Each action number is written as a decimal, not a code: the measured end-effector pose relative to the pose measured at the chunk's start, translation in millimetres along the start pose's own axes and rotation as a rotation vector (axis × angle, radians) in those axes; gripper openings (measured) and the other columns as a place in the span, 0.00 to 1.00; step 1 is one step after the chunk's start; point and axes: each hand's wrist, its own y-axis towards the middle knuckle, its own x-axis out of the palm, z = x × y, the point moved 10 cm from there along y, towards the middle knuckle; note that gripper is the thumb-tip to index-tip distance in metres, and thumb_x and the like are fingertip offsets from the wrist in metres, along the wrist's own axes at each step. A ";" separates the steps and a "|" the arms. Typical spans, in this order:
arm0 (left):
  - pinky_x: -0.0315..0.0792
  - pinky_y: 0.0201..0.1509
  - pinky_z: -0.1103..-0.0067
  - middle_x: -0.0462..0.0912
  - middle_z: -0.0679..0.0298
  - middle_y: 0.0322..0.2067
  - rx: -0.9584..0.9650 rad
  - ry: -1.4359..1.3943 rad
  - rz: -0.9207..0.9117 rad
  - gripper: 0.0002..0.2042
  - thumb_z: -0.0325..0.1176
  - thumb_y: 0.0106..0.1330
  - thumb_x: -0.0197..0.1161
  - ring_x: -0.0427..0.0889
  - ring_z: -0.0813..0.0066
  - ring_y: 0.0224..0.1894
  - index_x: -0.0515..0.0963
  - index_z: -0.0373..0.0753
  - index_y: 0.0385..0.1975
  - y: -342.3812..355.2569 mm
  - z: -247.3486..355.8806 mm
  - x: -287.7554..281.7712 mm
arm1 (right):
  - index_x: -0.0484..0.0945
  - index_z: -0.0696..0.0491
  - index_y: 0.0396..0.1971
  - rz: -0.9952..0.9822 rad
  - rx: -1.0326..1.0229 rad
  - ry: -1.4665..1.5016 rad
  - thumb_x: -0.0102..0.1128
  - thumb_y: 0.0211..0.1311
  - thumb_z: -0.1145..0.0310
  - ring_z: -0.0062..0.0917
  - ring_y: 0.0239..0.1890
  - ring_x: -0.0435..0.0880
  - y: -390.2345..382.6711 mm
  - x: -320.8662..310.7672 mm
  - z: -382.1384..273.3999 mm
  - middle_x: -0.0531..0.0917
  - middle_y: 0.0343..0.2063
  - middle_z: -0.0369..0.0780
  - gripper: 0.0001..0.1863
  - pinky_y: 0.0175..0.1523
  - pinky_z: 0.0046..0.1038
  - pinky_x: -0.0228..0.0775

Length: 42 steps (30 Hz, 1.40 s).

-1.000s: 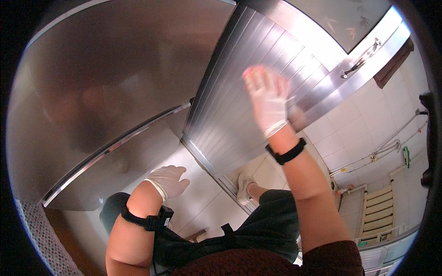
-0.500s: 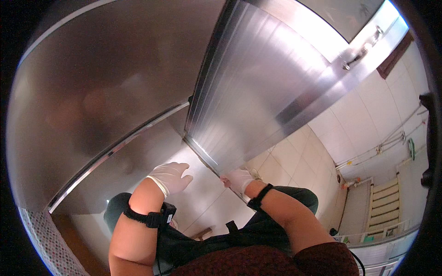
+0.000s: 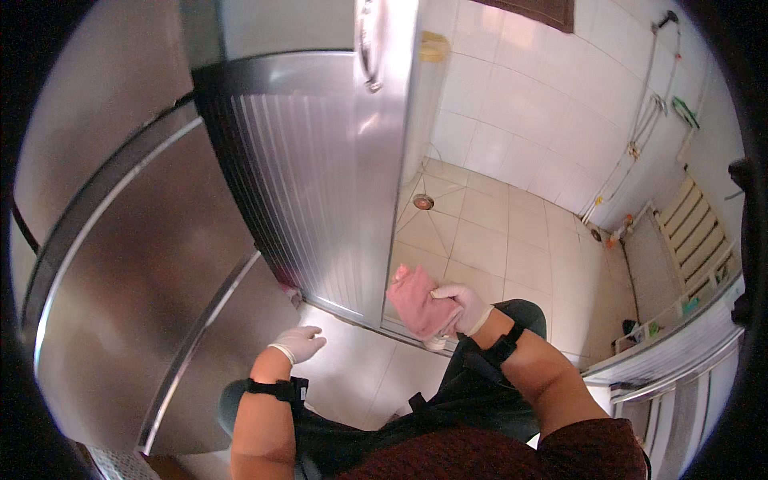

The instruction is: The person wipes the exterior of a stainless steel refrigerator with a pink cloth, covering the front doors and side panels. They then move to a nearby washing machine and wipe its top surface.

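Note:
A crumpled pink cloth point(image 3: 424, 306) is gripped in my right hand point(image 3: 470, 309), which wears a white glove. That hand is above the door track, just right of the ribbed metal door point(image 3: 316, 192). My left hand point(image 3: 298, 344), also gloved, hangs bare of any object over the white floor, left of the door's foot. Its fingers stretch forward with the thumb apart. The door has a curved handle point(image 3: 368, 48) near its upper right edge. Part of my right palm is hidden behind the cloth.
Large shiny brownish panels point(image 3: 152, 264) with chrome strips rise at the left. Past the doorway lie cream floor tiles point(image 3: 520, 232) with a round drain point(image 3: 423, 202). A shower hose point(image 3: 640, 120) hangs on the tiled wall. A slatted rack point(image 3: 704, 232) stands at the right.
My right hand has come out from the door's lower edge and lifted the pink cloth, now plainly in sight. The view has swung right, showing more tiled room. My left hand stays free.

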 end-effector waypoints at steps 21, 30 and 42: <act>0.75 0.56 0.61 0.76 0.62 0.64 -0.221 -0.137 -1.423 0.29 0.56 0.73 0.51 0.76 0.65 0.62 0.71 0.49 0.69 -44.4 31.2 358.1 | 0.69 0.54 0.64 0.057 -0.367 0.368 0.59 0.61 0.61 0.31 0.56 0.82 -33.3 -32.7 -112.2 0.80 0.55 0.42 0.31 0.57 0.31 0.77; 0.71 0.61 0.63 0.74 0.60 0.66 -0.179 -0.261 -1.659 0.28 0.54 0.74 0.51 0.74 0.63 0.64 0.70 0.47 0.70 -25.1 94.2 382.7 | 0.64 0.59 0.68 0.219 -0.324 0.386 0.60 0.55 0.60 0.33 0.55 0.82 -21.0 -79.2 -126.7 0.78 0.56 0.46 0.40 0.58 0.30 0.76; 0.67 0.67 0.65 0.71 0.58 0.69 0.038 -0.240 -1.337 0.27 0.50 0.76 0.50 0.72 0.60 0.68 0.69 0.44 0.70 84.3 137.4 395.5 | 0.67 0.58 0.68 0.065 -0.418 0.285 0.55 0.63 0.72 0.33 0.55 0.82 113.1 -155.0 -169.9 0.81 0.53 0.43 0.31 0.59 0.33 0.77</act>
